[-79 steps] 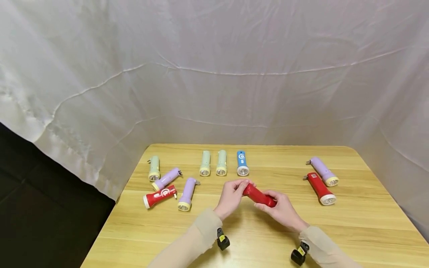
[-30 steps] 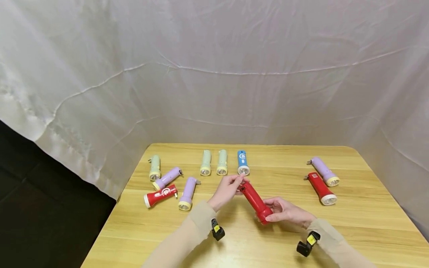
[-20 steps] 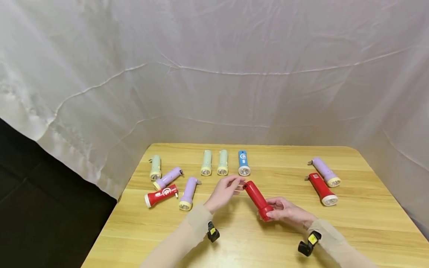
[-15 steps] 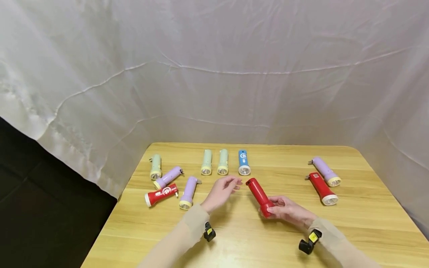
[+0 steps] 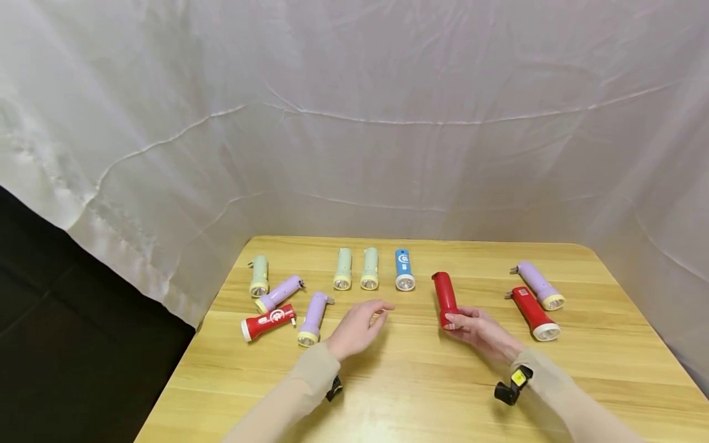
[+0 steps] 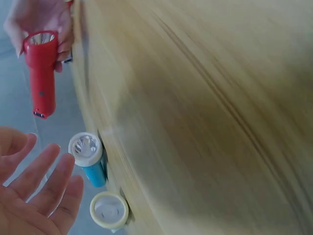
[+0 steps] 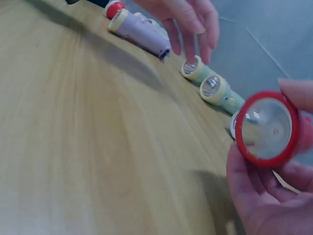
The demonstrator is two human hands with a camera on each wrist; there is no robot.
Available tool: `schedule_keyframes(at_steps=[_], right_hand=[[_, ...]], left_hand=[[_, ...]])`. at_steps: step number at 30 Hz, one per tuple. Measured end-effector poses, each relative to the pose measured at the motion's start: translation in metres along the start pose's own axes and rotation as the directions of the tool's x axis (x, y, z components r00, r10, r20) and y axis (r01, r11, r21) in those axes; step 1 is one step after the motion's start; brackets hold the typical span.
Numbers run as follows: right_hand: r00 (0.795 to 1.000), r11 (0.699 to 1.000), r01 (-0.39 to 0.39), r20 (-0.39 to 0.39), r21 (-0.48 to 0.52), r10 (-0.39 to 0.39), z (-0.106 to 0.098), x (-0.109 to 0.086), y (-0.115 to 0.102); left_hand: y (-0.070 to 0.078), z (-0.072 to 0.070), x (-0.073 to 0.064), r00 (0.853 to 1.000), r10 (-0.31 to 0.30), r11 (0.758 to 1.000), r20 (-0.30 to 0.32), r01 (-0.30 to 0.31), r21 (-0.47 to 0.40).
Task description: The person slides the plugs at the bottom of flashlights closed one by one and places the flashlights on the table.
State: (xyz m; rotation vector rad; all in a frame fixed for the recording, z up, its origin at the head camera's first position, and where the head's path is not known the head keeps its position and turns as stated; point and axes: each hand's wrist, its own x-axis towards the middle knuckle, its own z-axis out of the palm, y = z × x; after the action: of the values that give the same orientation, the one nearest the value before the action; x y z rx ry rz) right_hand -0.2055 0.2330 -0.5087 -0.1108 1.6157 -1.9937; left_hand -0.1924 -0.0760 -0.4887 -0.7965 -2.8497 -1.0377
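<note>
Pale wood-grained tabletop (image 5: 415, 394) lies below; my right hand (image 5: 480, 332) grips a red cylindrical flashlight (image 5: 445, 296) by its lamp end; my left hand (image 5: 356, 329) hovers, fingers relaxed.

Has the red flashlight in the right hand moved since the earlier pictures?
Yes: in the head view, the held red flashlight has moved rightward and forward, away from the body, judged against the resting blue flashlight.

Leaves room to pass between the left hand (image 5: 357, 329) and the held red flashlight (image 5: 445, 298); meets the blue flashlight (image 5: 404, 267) beyond, a purple flashlight (image 5: 315, 315) at left, a white-rimmed red flashlight (image 5: 532, 311) at right.
</note>
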Motion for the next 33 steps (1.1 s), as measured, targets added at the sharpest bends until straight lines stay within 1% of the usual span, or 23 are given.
schedule_keyframes(at_steps=[3,6,9,13,16,18,20,24,28,31,33], right_hand=[[0.996,0.999,0.006,-0.084,-0.034,-0.009,0.001,0.006,-0.004],[0.988,0.998,0.015,-0.151,-0.061,-0.024,0.001,0.013,-0.009],[0.974,0.998,0.001,-0.227,-0.065,-0.016,0.001,0.02,-0.014],[0.959,0.993,-0.028,-0.283,-0.119,-0.007,-0.002,0.032,-0.02],[0.952,0.981,-0.053,-0.307,-0.187,-0.007,0.0,0.038,-0.024],[0.943,0.964,-0.09,-0.333,-0.25,0.002,0.002,0.042,-0.026],[0.93,0.939,-0.137,-0.367,-0.316,0.012,0.003,0.047,-0.027],[0.902,0.891,-0.227,-0.43,-0.393,0.04,-0.001,0.059,-0.025],[0.89,0.867,-0.245,-0.454,-0.434,0.025,-0.004,0.067,-0.026],[0.884,0.841,-0.26,-0.467,-0.475,0.009,-0.005,0.069,-0.028],[0.877,0.814,-0.279,-0.48,-0.509,0.0,-0.004,0.071,-0.028]], left_hand=[[0.0,-0.001,-0.002,1.0,0.018,0.995,0.001,-0.018,0.1],[-0.001,-0.002,-0.004,0.999,0.032,0.985,0.009,-0.033,0.167],[-0.001,-0.001,-0.005,0.999,0.046,0.979,0.018,-0.049,0.2],[-0.002,-0.001,-0.006,0.998,0.06,0.974,0.021,-0.063,0.218],[-0.002,-0.001,-0.006,0.998,0.063,0.972,0.024,-0.066,0.225],[-0.003,0.0,-0.006,0.997,0.067,0.971,0.026,-0.071,0.227],[-0.004,0.001,-0.006,0.997,0.072,0.971,0.028,-0.076,0.228],[-0.004,0.004,-0.006,0.997,0.072,0.971,0.036,-0.079,0.226],[-0.004,0.005,-0.007,0.997,0.059,0.972,0.041,-0.067,0.224],[-0.004,0.005,-0.007,0.998,0.054,0.972,0.043,-0.062,0.228],[-0.003,0.004,-0.007,0.998,0.052,0.972,0.044,-0.061,0.228]])
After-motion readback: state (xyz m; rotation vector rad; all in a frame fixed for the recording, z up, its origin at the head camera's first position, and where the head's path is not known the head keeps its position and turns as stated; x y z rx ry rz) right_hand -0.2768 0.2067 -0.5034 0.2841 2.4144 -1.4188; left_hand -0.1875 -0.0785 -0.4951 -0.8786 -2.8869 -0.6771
